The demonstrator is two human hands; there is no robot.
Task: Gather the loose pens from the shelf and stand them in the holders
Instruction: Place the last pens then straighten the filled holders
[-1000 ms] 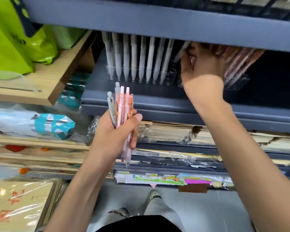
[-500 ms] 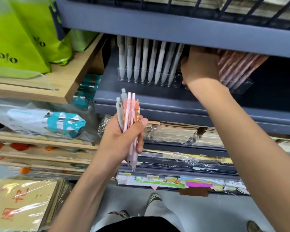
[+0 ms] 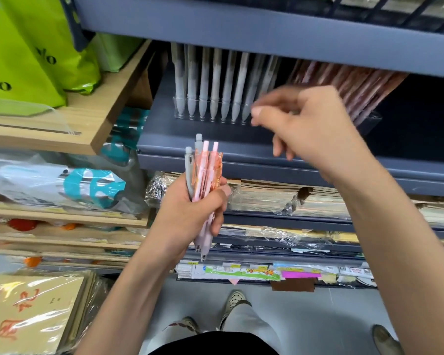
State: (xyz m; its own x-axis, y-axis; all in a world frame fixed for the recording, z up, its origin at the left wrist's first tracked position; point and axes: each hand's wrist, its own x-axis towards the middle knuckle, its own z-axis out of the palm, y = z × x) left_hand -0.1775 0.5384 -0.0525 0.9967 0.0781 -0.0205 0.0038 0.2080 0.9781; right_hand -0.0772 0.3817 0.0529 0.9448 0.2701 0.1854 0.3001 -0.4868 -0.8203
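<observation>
Left hand (image 3: 190, 208): grips a bundle of pink and grey plastic pens (image 3: 205, 170), upright, below the clear plastic holder (image 3: 180, 116).
Right hand (image 3: 310, 124): loosely curled, apparently empty, blurred, directly before that holder, nearer it.

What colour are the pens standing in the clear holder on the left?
Pale grey pens, seen best in the head view, the only one.

On the shelf (image 3: 215, 142), two holders sit side by side: the left holder (image 3: 208, 117) with a row of pens (image 3: 217, 80) standing in it, and the right holder (image 3: 368, 121) with leaning pens (image 3: 356, 85). The right hand (image 3: 315, 126) hovers before the right holder's left end. Before the shelf's front edge, the left hand (image 3: 190, 213) holds a bundle of pens (image 3: 204, 175) upright. Paper stacks (image 3: 280, 198) lie on the tier below.
</observation>
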